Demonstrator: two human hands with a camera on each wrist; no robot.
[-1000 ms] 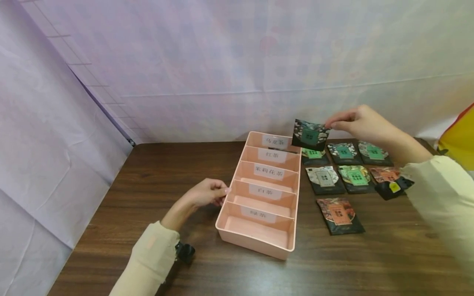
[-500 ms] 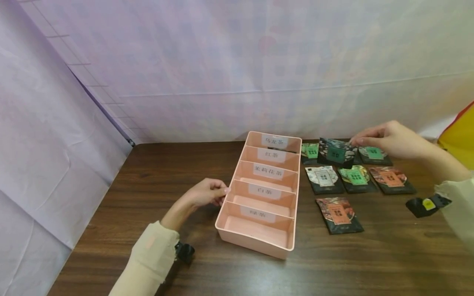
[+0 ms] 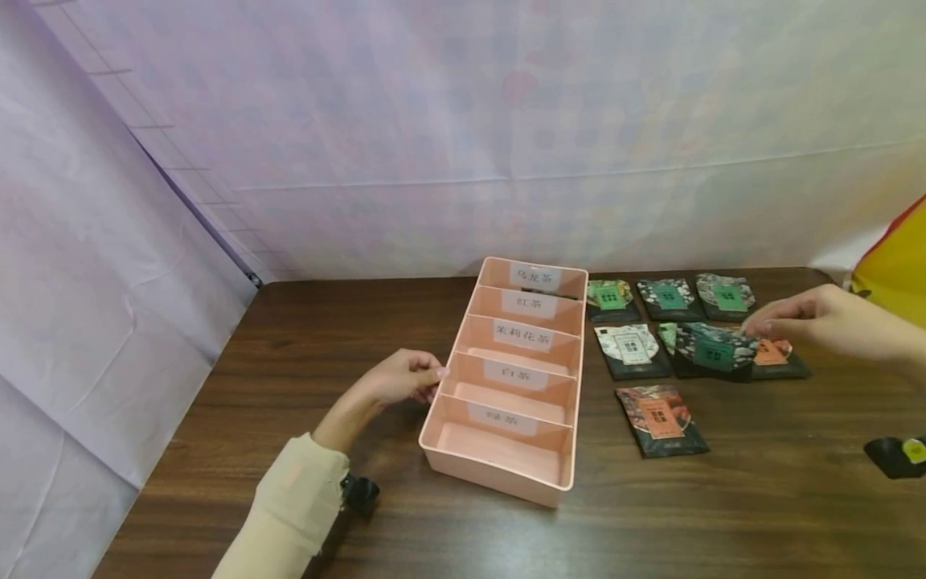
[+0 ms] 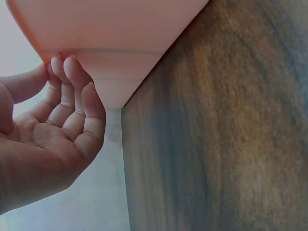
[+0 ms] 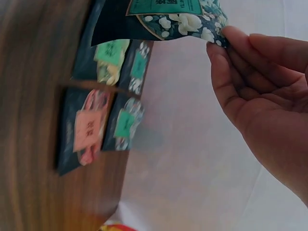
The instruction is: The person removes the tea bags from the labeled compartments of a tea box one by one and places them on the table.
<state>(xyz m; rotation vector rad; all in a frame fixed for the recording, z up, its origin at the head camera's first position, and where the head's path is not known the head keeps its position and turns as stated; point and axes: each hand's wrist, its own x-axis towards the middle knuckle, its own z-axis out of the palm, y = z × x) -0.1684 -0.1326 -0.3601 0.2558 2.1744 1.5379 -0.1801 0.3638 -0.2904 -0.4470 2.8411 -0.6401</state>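
Note:
My right hand (image 3: 825, 326) pinches a dark tea sachet (image 3: 712, 347) by its corner, between thumb and fingers. The sachet has a teal label and white flowers, plain in the right wrist view. It hangs over the middle row of sachets and overlaps a green-labelled sachet (image 3: 667, 334) and an orange-labelled sachet (image 3: 774, 354). On the left, my left hand (image 3: 401, 375) holds the near-left rim of a pink divided box (image 3: 492, 478), thumb on the rim and fingertips at the outer wall. Paper labels with Chinese characters mark its five-sided row of compartments; something dark (image 3: 550, 293) shows in the farthest one.
Behind the held sachet lie three green-labelled sachets (image 3: 669, 297) in a row. A white-labelled sachet (image 3: 632, 347) sits beside the box, and an orange-labelled one (image 3: 661, 420) lies nearer. A pale curtain (image 3: 434, 161) borders the wooden table (image 3: 723, 515); yellow cloth (image 3: 893, 265) hangs at right.
The right hand has carried the sachet from beside the box's far end rightward and nearer, uncovering the back-row sachets. The left hand has stayed at the box's rim.

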